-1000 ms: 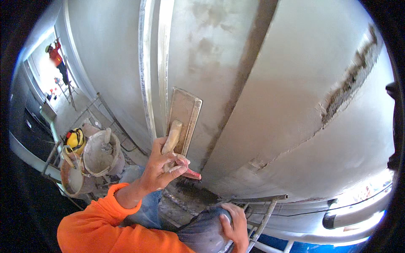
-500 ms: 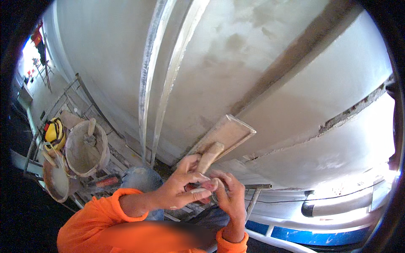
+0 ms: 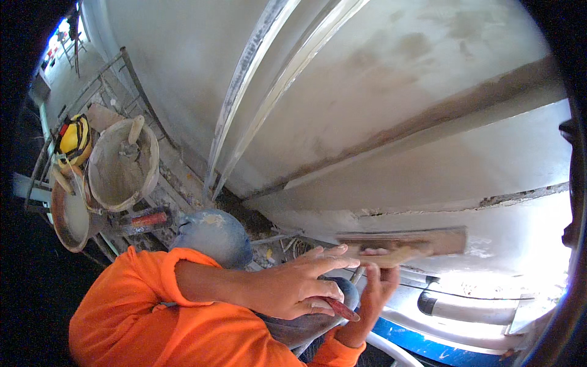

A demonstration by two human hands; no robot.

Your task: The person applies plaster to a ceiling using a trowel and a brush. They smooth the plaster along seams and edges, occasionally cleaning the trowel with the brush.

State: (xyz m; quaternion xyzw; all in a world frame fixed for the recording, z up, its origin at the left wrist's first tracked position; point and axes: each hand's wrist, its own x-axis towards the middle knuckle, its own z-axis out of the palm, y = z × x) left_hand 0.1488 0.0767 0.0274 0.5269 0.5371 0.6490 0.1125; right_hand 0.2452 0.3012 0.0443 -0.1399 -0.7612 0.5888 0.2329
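My left hand (image 3: 309, 284) is stretched across in front of me, index finger extended. Its thumb and lower fingers close on a slim dark red piece (image 3: 343, 310) with a pale tip, whose kind I cannot make out. Beyond it, my right hand (image 3: 378, 290) grips the pale handle of a plastering float (image 3: 443, 242). The float's long, flat, brownish blade lies nearly level, close to the lower part of the grey plastered wall (image 3: 342, 122); whether it touches is unclear. Fingertips of the right hand show between handle and blade.
Two long metal straightedges (image 3: 249, 73) lean on the wall. At left stand a mortar bucket (image 3: 122, 168) with a trowel in it, a second tub (image 3: 70, 217), a yellow helmet (image 3: 74, 140) and a red-handled tool (image 3: 148, 219). Scaffold rails (image 3: 131, 79) run behind; my knee (image 3: 214, 238) is near.
The float has gone from my left hand into my right and swung down to the right, now nearly level. My left hand now shows the red piece. The view has turned.
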